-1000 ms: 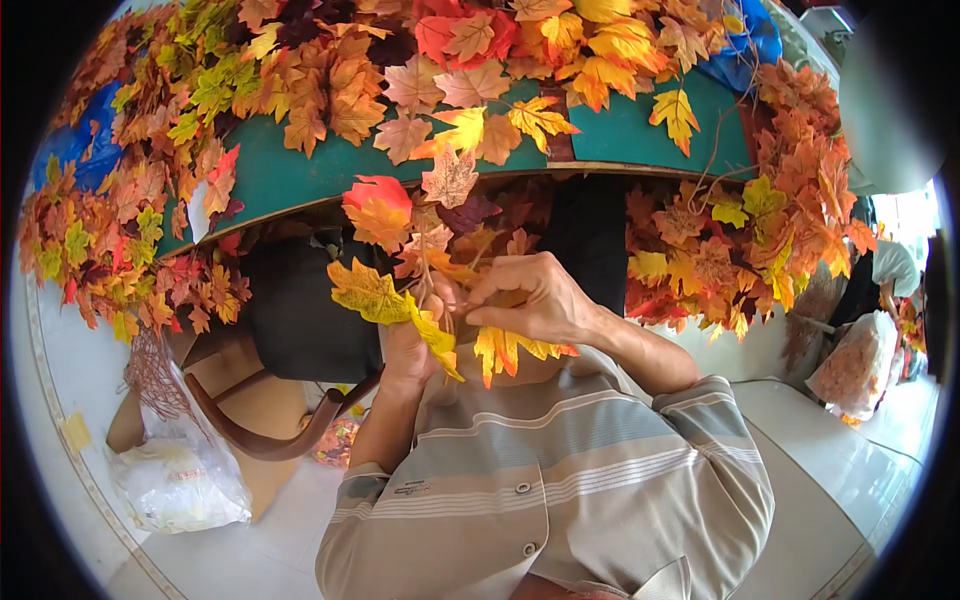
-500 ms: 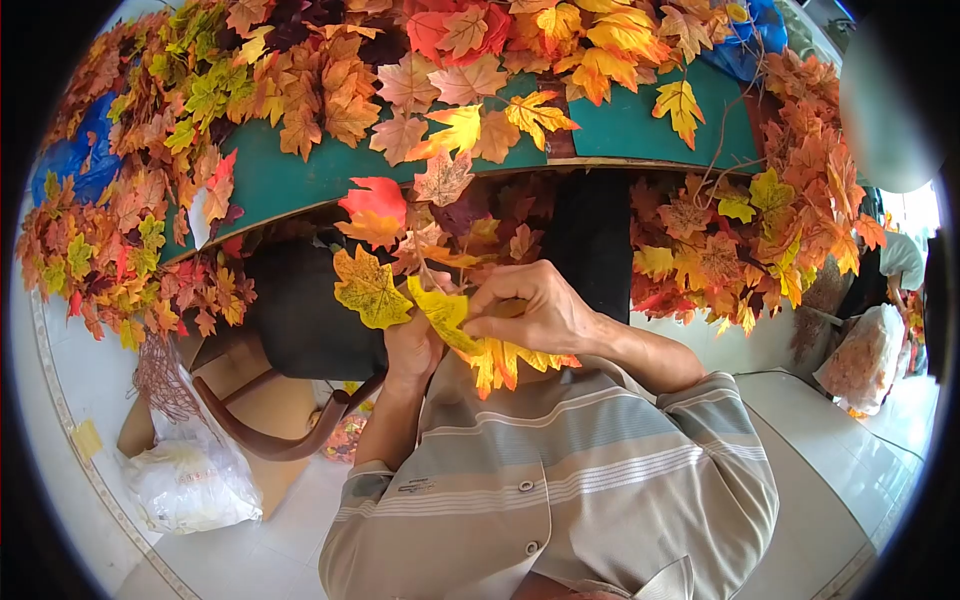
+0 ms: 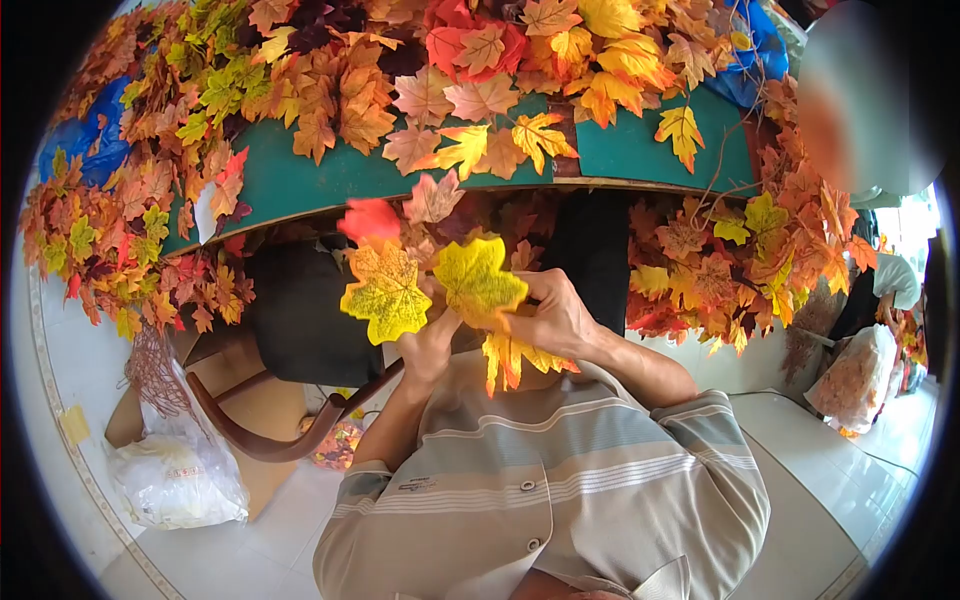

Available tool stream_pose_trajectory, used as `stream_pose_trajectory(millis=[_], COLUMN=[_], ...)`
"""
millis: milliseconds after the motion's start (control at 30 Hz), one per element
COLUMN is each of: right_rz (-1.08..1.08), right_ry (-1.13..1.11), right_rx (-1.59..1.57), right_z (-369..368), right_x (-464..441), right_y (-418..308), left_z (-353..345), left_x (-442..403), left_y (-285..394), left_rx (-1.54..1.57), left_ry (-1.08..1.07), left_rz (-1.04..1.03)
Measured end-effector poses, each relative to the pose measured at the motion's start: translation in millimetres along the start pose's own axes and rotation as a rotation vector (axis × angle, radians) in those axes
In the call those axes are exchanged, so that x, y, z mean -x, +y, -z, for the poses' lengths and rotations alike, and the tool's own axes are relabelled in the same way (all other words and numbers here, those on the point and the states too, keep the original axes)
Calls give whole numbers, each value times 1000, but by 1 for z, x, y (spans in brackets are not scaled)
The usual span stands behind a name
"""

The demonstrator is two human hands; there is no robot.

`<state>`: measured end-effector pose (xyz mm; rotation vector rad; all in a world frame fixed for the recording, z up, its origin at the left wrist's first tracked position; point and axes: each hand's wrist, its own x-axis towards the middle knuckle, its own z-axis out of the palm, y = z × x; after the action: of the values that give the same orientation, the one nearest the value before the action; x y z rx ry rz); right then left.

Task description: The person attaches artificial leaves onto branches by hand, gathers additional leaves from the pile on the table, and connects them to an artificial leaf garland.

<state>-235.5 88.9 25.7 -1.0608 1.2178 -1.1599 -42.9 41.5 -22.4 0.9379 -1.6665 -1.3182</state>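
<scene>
My left hand (image 3: pixel 430 348) is closed around the lower part of an artificial maple leaf garland in front of my chest; the stem itself is hidden by leaves. Close to its fingers hang a yellow-orange leaf (image 3: pixel 388 290) and a yellow-green leaf (image 3: pixel 472 276). My right hand (image 3: pixel 556 312) is closed at the edge of the yellow-green leaf, fingers bent, their tips partly covered. Beneath it droops a yellow leaf with orange tips (image 3: pixel 520 360). Farther out on the garland are a red leaf (image 3: pixel 368 219) and a pinkish-tan leaf (image 3: pixel 433 198).
Heaps of artificial autumn leaves (image 3: pixel 350 90) cover much of the green table (image 3: pixel 300 180) ahead, with more hanging at its right end. A brown chair arm (image 3: pixel 270 445) and a white plastic bag (image 3: pixel 180 480) are at lower left. Another person (image 3: pixel 895 280) is at far right.
The yellow-green leaf has turned from edge-on to facing up and spread flat. The yellow-orange leaf has shifted slightly right and down. Both hands stay closed at the garland.
</scene>
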Motion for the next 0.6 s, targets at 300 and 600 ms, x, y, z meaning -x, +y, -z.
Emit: stream_pose_trajectory(millis=[300,600], right_rz=[-62,-17], right_ry=[-40,-30], right_rx=[63,119], right_z=[2,0], right_x=[-3,0], right_y=[0,4], left_z=[-14,-13], left_x=[-13,-10], left_y=[26,20], left_rx=[345,371], left_ry=[89,86], left_rz=[220,216])
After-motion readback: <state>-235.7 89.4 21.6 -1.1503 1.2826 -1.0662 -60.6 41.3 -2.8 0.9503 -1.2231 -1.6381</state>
